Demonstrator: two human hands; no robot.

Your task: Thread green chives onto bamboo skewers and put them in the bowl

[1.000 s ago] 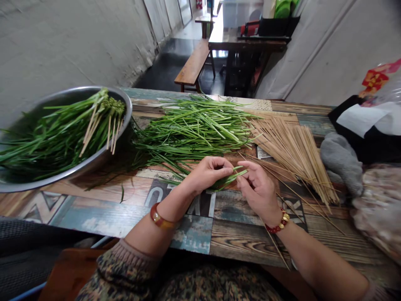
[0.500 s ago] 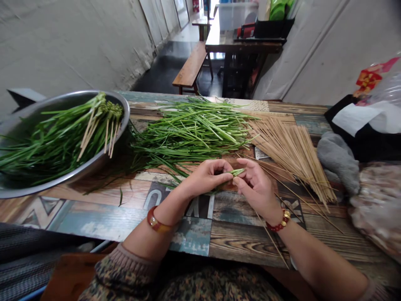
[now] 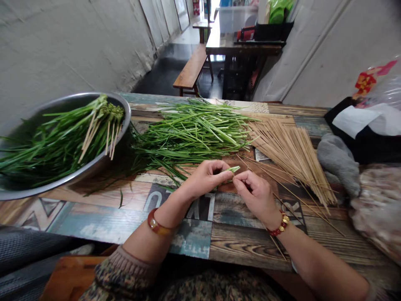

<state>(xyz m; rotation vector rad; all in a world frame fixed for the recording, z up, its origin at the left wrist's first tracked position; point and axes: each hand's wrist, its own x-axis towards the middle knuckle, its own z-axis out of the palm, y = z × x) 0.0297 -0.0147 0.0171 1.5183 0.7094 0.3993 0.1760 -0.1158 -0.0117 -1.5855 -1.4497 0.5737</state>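
My left hand (image 3: 206,177) is closed around a few garlic chives, whose pale cut ends (image 3: 234,169) poke out past the thumb and forefinger. Close beside it, my right hand (image 3: 257,195) pinches a thin bamboo skewer (image 3: 278,249) that runs back under the palm toward the table's front edge. The skewer's tip is hidden at the fingers, so I cannot tell whether it has pierced the chives. Beyond my hands lies a pile of loose garlic chives (image 3: 200,131). Spread to its right are many bamboo skewers (image 3: 293,156), with several stray ones nearer my right hand.
At left stands a metal basin (image 3: 128,119) of chives, some threaded on skewers (image 3: 109,136) at its rim. A grey cloth (image 3: 338,163), a bulging plastic bag (image 3: 376,205) and a black box with white paper (image 3: 357,119) line the right side. A bench (image 3: 191,69) stands beyond the table.
My right hand's fingers have closed into a tighter pinch, and the hand sits slightly lower. The chive ends in my left hand now show clear of the right fingers.
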